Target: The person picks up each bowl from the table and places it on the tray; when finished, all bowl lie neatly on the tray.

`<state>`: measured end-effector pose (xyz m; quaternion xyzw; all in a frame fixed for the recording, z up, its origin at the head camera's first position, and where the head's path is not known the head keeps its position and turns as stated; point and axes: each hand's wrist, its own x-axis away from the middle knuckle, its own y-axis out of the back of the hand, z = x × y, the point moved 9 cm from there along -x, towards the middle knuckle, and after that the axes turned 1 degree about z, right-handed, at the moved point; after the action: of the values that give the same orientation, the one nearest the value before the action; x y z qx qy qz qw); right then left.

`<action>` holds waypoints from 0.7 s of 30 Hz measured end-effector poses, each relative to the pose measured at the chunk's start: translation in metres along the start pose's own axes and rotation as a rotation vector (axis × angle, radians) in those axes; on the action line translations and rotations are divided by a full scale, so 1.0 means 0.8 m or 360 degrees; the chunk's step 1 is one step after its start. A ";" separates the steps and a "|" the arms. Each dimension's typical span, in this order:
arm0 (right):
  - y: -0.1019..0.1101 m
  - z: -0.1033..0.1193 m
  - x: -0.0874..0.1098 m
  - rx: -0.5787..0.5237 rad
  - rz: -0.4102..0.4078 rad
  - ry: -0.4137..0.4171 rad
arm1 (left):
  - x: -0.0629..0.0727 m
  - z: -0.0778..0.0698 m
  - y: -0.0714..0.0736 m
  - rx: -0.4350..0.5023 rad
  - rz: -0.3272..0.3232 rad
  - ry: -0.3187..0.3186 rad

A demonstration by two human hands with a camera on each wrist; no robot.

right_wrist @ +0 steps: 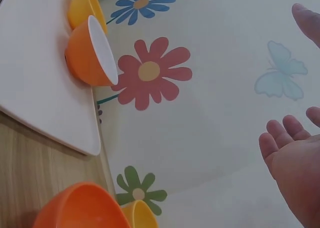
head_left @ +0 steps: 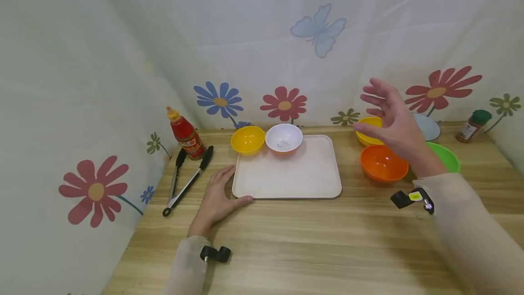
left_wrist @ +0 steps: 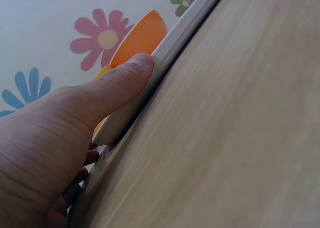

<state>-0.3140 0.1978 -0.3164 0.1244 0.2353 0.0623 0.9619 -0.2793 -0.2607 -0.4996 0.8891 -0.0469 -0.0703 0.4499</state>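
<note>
My left hand (head_left: 217, 198) rests around the near left corner of a white rectangular tray (head_left: 292, 176). Its straight thumb (left_wrist: 117, 85) lies against the tray's near edge, the other fingers along the left side. On the tray's back part sits a bowl, white inside and orange outside (head_left: 284, 138), beside a yellow bowl (head_left: 248, 141) that overlaps the back left corner. Raised in the air on the right, my right hand (head_left: 393, 119) has its fingers spread and holds nothing. Below it stand an orange bowl (head_left: 384, 165), another yellow bowl (head_left: 368, 135) and a green bowl (head_left: 446, 156).
A red sauce bottle (head_left: 188, 136) with a yellow cap and black-handled tongs (head_left: 189, 188) are on the left. Partly behind my right hand is a pale round thing (head_left: 427, 126). A green-capped spice jar (head_left: 472, 127) stands far right, near the flowered curtain (head_left: 245, 35).
</note>
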 end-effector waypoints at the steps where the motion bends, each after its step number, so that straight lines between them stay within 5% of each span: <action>1: 0.005 -0.001 0.002 0.0008 -0.0009 0.0000 | 0.000 0.000 0.000 -0.0003 0.0004 0.0002; 21: 0.130 -0.038 0.075 0.0209 -0.0311 -0.0179 | 0.002 -0.002 0.002 -0.0021 -0.0009 -0.0013</action>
<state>-0.2818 0.3147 -0.3411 0.1668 0.1957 -0.0544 0.9648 -0.2772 -0.2606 -0.4973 0.8859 -0.0458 -0.0753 0.4554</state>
